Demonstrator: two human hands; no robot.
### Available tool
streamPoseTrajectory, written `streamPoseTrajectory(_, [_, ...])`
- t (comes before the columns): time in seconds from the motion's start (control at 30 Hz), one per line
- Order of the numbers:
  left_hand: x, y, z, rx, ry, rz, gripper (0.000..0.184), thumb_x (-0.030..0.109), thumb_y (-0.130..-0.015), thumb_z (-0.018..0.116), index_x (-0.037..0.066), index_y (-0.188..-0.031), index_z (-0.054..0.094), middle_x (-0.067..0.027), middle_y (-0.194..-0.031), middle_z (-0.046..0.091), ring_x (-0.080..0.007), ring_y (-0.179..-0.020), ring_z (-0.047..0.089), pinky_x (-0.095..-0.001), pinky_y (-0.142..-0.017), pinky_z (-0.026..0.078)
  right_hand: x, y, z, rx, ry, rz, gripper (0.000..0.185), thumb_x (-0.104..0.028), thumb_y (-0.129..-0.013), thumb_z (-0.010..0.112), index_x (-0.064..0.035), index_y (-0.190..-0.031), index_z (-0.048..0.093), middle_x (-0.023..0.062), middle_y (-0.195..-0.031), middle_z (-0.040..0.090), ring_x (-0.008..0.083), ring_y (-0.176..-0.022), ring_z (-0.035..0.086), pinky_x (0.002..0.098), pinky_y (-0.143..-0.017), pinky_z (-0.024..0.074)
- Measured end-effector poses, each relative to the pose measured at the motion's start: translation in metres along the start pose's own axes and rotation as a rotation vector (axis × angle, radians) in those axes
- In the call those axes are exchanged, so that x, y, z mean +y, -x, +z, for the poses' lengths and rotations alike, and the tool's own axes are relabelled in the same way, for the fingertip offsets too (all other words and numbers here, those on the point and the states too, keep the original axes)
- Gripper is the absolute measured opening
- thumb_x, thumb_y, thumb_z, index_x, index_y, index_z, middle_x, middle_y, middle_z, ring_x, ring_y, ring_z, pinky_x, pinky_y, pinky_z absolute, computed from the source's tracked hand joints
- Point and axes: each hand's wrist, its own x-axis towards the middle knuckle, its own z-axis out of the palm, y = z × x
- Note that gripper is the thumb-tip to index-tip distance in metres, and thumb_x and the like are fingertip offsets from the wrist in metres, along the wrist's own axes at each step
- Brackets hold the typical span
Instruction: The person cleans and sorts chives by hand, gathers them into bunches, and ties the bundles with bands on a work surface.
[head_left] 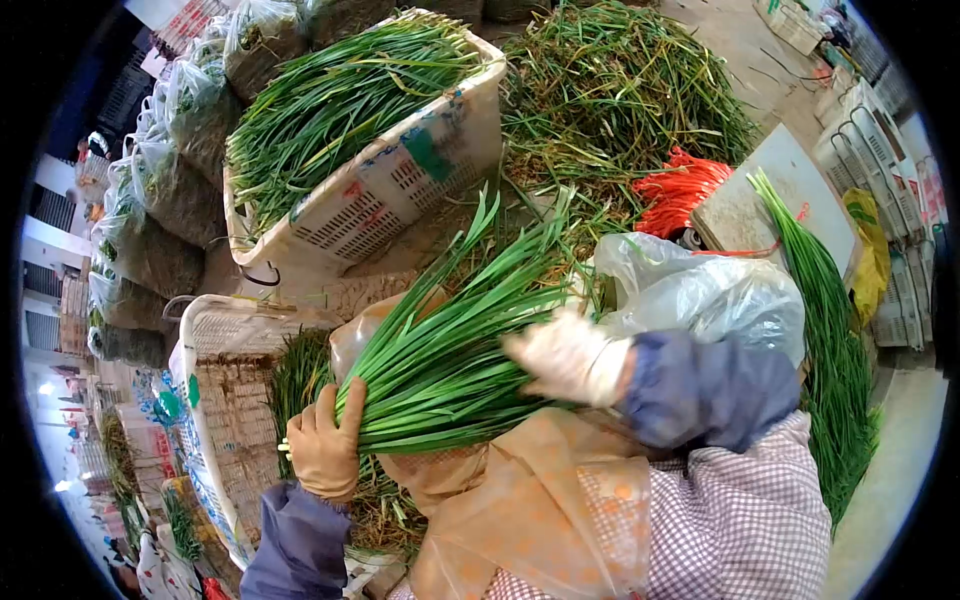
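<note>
Though the right hand (572, 358) is blurred, the left hand (328, 442) clasps greens (450, 355).

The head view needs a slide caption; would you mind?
A tan-gloved left hand grips long green leaves; the pale-gloved right hand blurs nearby.

The tan-gloved left hand (325, 450) is closed, thumb (352, 405) apart from the upward-pointing fingers (325, 405), above a blue-sleeved left forearm (298, 540); the pale-gloved right hand (572, 358), blurred, extends leftward from its blue-sleeved forearm (710, 390).
</note>
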Motion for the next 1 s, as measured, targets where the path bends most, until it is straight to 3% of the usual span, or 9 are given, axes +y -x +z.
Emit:
streamPoseTrajectory(0.07, [0.001, -0.005, -0.004, 0.047, 0.026, 0.043, 0.053, 0.010, -0.080, 0.053, 0.020, -0.131, 0.048, -0.0104, -0.113, 0.056, -0.0249, -0.084, 0.059, -0.0391, -0.073, 0.045, 0.036, 0.029, -0.027, -0.376, -0.005, 0.231, 0.044, -0.035, -0.075, 0.067, -0.0044, -0.104, 0.056, 0.0133, -0.074, 0.062, 0.0296, -0.072, 0.063, 0.0384, -0.068, 0.0499])
streamPoseTrajectory(0.13, [0.001, -0.007, -0.005, 0.040, 0.031, 0.046, 0.050, 0.012, -0.081, 0.052, 0.021, -0.130, 0.050, -0.0098, -0.112, 0.057, -0.0248, -0.084, 0.059, -0.0386, -0.073, 0.045, 0.060, 0.057, -0.051, -0.186, 0.038, 0.392, 0.039, -0.040, -0.079, 0.064, -0.0072, -0.100, 0.059, 0.0147, -0.074, 0.063, 0.0306, -0.076, 0.064, 0.0440, -0.072, 0.0486])
streamPoseTrajectory(0.2, [0.001, -0.009, -0.002, 0.074, 0.040, 0.079, 0.048, 0.013, -0.081, 0.052, 0.021, -0.128, 0.052, -0.0095, -0.111, 0.058, -0.0243, -0.084, 0.059, -0.0381, -0.073, 0.045, 0.072, 0.064, -0.071, 0.125, 0.243, 0.393, 0.037, -0.036, -0.082, 0.062, -0.0067, -0.105, 0.059, 0.0140, -0.079, 0.064, 0.0308, -0.079, 0.064, 0.0427, -0.072, 0.0492])
streamPoseTrajectory(0.37, [0.000, -0.017, -0.007, 0.133, 0.028, 0.162, 0.046, 0.016, -0.080, 0.055, 0.023, -0.126, 0.055, -0.0092, -0.109, 0.060, -0.0245, -0.088, 0.060, -0.0397, -0.074, 0.043, 0.032, 0.018, -0.094, 1.096, -0.217, 0.110, 0.013, -0.015, -0.081, 0.064, -0.0058, -0.091, 0.064, 0.0135, -0.079, 0.066, 0.0284, -0.071, 0.065, 0.0387, -0.067, 0.0514])
streamPoseTrajectory(0.43, [0.000, -0.019, -0.009, 0.151, 0.027, 0.180, 0.045, 0.015, -0.080, 0.055, 0.023, -0.124, 0.056, -0.0095, -0.109, 0.060, -0.0240, -0.088, 0.060, -0.0391, -0.074, 0.043, 0.006, -0.005, -0.090, 0.974, -0.337, -0.119, 0.011, -0.010, -0.083, 0.065, -0.0061, -0.092, 0.066, 0.0114, -0.083, 0.067, 0.0269, -0.077, 0.064, 0.0378, -0.073, 0.0508])
streamPoseTrajectory(0.6, [-0.001, -0.012, -0.009, 0.195, 0.041, 0.188, 0.041, 0.015, -0.079, 0.055, 0.023, -0.119, 0.059, -0.0100, -0.110, 0.061, -0.0226, -0.087, 0.060, -0.0374, -0.074, 0.042, 0.021, -0.047, -0.056, 0.799, -0.966, -0.066, 0.017, -0.009, -0.084, 0.064, -0.0002, -0.098, 0.062, 0.0119, -0.087, 0.065, 0.0228, -0.083, 0.064, 0.0322, -0.075, 0.0506])
streamPoseTrajectory(0.7, [0.000, -0.006, -0.005, 0.218, 0.069, 0.159, 0.039, 0.013, -0.078, 0.055, 0.021, -0.116, 0.060, -0.0110, -0.113, 0.059, -0.0242, -0.090, 0.059, -0.0381, -0.079, 0.043, 0.007, -0.045, -0.024, 0.769, -0.481, -0.213, 0.029, -0.019, -0.081, 0.067, -0.0046, -0.105, 0.059, 0.0107, -0.096, 0.062, 0.0287, -0.092, 0.059, 0.0392, -0.081, 0.0472])
streamPoseTrajectory(0.8, [-0.001, -0.008, -0.009, 0.099, 0.136, 0.141, 0.043, 0.011, -0.079, 0.054, 0.019, -0.120, 0.056, -0.0130, -0.118, 0.056, -0.0272, -0.094, 0.058, -0.0418, -0.085, 0.043, -0.028, -0.031, 0.016, 0.678, -0.026, -0.137, 0.031, -0.018, -0.074, 0.065, -0.0071, -0.102, 0.060, 0.0057, -0.090, 0.059, 0.0211, -0.082, 0.057, 0.0371, -0.077, 0.0458])
streamPoseTrajectory(1.0, [0.004, -0.009, -0.023, -0.134, 0.279, 0.060, 0.047, 0.010, -0.076, 0.055, 0.019, -0.123, 0.053, -0.0109, -0.116, 0.056, -0.0285, -0.097, 0.058, -0.0422, -0.083, 0.045, -0.034, -0.007, 0.030, 0.790, -0.038, -0.204, 0.022, -0.016, -0.074, 0.059, -0.0087, -0.095, 0.059, 0.0015, -0.077, 0.053, 0.0198, -0.074, 0.054, 0.0372, -0.073, 0.0464])
